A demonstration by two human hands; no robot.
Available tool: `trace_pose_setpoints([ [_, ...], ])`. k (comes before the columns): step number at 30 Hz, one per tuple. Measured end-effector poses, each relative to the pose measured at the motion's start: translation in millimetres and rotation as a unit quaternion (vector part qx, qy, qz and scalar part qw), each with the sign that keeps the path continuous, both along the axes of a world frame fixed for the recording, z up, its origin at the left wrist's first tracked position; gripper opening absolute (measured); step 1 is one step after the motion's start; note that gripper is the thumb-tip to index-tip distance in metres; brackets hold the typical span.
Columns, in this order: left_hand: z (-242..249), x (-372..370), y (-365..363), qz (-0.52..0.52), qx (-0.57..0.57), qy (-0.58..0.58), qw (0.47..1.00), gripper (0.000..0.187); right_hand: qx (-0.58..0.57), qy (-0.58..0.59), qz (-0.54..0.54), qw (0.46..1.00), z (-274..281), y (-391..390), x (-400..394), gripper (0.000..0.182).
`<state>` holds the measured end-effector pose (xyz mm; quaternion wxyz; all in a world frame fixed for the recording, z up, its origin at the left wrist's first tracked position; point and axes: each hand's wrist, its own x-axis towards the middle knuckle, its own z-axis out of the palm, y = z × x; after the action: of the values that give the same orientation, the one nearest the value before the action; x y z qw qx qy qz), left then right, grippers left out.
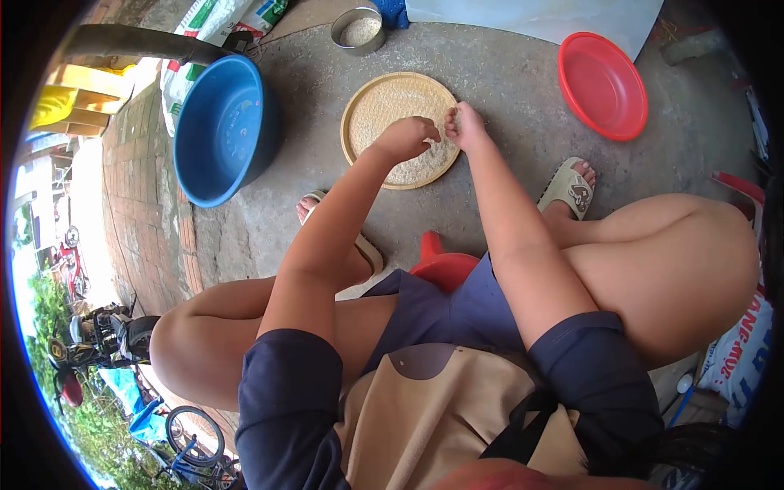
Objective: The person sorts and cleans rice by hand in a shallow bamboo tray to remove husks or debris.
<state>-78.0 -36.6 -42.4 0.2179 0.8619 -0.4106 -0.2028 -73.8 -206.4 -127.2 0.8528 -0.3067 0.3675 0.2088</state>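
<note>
A round woven bamboo tray (349, 155) lies on the concrete floor in front of me, covered with pale grains that look like rice (398, 102). My left hand (408, 139) is over the middle of the tray, back upward, with its fingers curled down and closed. Beside it, at the tray's right rim, my right hand (464, 126) is turned partly palm up with bent, closed fingers. A small gap separates the two hands. Whatever is between the fingers of either hand is too small to make out.
A blue basin (220, 131) stands to the left, a red basin (603, 86) to the right. Behind the tray is a metal bowl (358, 31) holding pale grains. I sit low on a red stool (445, 269), my sandalled feet on either side.
</note>
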Motion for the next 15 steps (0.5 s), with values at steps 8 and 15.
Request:
trace_pose_setpoints([
  [8,-50,-55,-5,-0.008,-0.006,-0.070,0.997,0.023,-0.004,-0.020,-0.035,0.999,-1,4,-4,0.021],
  [15,-62,-37,-8,0.047,-0.105,-0.037,0.993,0.011,-0.004,-0.024,-0.041,0.999,-1,6,-2,0.025],
])
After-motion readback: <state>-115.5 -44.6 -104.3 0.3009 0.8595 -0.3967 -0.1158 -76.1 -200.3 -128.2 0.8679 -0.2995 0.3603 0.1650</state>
